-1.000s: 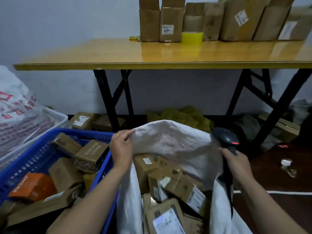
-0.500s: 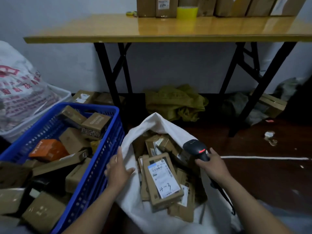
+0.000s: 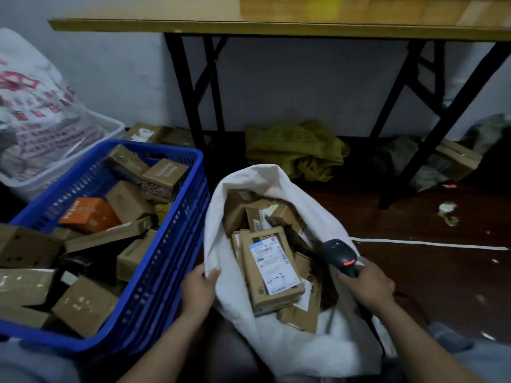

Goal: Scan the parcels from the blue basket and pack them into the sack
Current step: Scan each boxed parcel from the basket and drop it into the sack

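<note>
White sack (image 3: 276, 341) — mouth open, brown parcels piled inside, a labelled parcel (image 3: 272, 269) uppermost. Left hand (image 3: 199, 291) — forearm reaching forward, fingers and thumb pinching the sack's near-left rim. Right hand (image 3: 367, 286) — at the right rim, fingers curled round the handle of a black scanner (image 3: 338, 254), its head over the parcels. Blue basket (image 3: 171, 258) — just left of the sack, holding more parcels.

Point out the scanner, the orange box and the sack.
scanner (image 3: 338, 251): head view, its black head.
orange box (image 3: 88, 214): head view, its top face.
sack (image 3: 262, 175): head view, its white far rim.
</note>
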